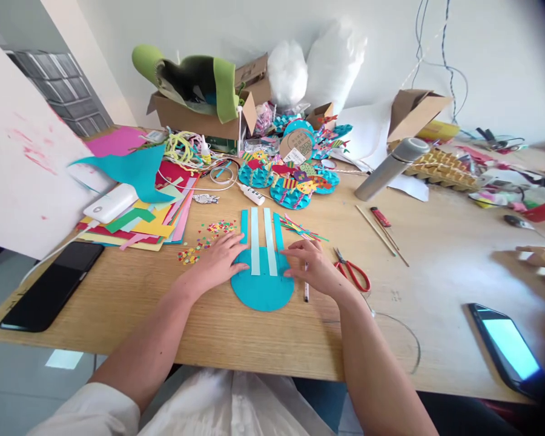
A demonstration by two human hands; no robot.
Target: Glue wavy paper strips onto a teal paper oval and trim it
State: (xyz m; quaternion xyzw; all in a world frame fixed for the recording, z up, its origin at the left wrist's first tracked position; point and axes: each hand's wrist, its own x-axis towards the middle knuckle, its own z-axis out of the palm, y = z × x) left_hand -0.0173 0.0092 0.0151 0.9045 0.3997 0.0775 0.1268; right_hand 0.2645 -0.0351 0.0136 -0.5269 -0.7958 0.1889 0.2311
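A round blue paper disc (pixel 263 293) lies flat on the table in front of me. Two pale blue paper strips (pixel 255 242) lie lengthwise across its upper part and stick out beyond it. Along the outer sides run darker blue strips (pixel 278 233). My left hand (pixel 218 259) rests at the left side, its fingers spread onto the blue paper. At the right edge is my right hand (pixel 315 266), thumb and fingers apart and touching the paper or close to it. A pen (pixel 306 290) lies partly under the right hand.
Red-handled pliers (pixel 354 274), wooden sticks (pixel 376 231) and a grey flask (pixel 390 169) are on the right. Paper confetti (pixel 191 254) and coloured sheets (pixel 163 227) lie left, near a black phone (pixel 52 284). Another person's hand (pixel 542 260) is at the far right.
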